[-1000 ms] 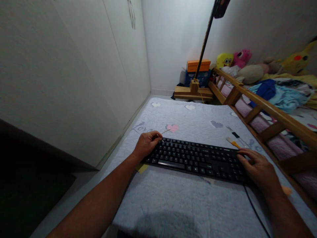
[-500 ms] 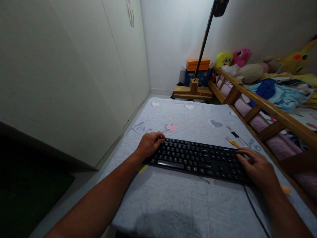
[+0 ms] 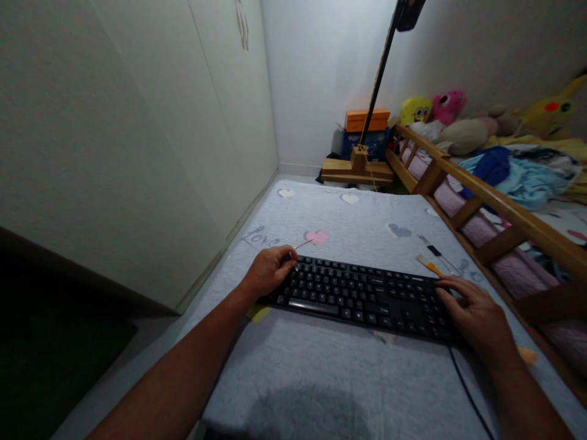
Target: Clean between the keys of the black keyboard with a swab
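A black keyboard (image 3: 358,296) lies slightly tilted on a pale cloth with heart prints (image 3: 321,360). At its left end, my left hand (image 3: 271,270) is closed in a pinch on a thin white stick (image 3: 303,244), whose tip points right over the pink heart. My right hand (image 3: 474,311) grips the keyboard's right end, thumb on top and fingers curled at the far corner. A black cable runs from the near edge, beside my right wrist.
Beyond the keyboard's right end lie a small brush with an orange handle (image 3: 430,265) and a thin tool with a black middle (image 3: 433,250). Something yellow (image 3: 259,313) shows under my left wrist. A wooden bed rail (image 3: 509,208) borders the right side; a cabinet stands left.
My left hand has moved slightly left with the stick. The keyboard and my right hand have shifted a little left too.
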{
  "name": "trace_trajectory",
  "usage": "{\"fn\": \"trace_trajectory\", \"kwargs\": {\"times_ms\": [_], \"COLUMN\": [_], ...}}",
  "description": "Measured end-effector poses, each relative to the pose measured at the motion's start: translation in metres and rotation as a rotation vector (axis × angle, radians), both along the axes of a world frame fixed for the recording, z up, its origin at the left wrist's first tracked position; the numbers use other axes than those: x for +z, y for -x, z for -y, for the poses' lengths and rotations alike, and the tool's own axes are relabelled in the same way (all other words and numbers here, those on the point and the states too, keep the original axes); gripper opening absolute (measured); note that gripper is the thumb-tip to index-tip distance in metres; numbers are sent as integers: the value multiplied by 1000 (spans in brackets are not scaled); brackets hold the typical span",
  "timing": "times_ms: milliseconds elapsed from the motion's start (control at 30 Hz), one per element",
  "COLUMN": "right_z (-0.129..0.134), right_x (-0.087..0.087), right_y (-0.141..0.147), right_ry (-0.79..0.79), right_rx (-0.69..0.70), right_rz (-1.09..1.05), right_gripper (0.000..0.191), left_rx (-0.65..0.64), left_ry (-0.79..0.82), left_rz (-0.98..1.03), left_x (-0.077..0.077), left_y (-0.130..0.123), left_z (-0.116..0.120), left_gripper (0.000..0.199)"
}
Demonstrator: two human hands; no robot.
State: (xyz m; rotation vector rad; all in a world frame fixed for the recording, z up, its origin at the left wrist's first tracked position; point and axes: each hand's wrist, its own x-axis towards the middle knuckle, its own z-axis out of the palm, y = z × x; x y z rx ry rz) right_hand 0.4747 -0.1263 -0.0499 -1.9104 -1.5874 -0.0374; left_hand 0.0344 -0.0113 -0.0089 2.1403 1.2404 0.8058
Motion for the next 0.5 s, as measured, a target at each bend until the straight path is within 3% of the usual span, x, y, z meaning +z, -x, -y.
{"fn": "trace_trajectory", "kwargs": {"times_ms": [500], "right_z": [1], "right_x": [0], "right_y": [4], "right_ry": [-9], "right_rx": [-7], "right_rz": [-38], "right_gripper": [36], "left_rx": [15], "left_ry": [-20], "left_rz": [-23], "left_x": [2], "left_y": [1], "left_z": [0], "left_gripper": [9]}}
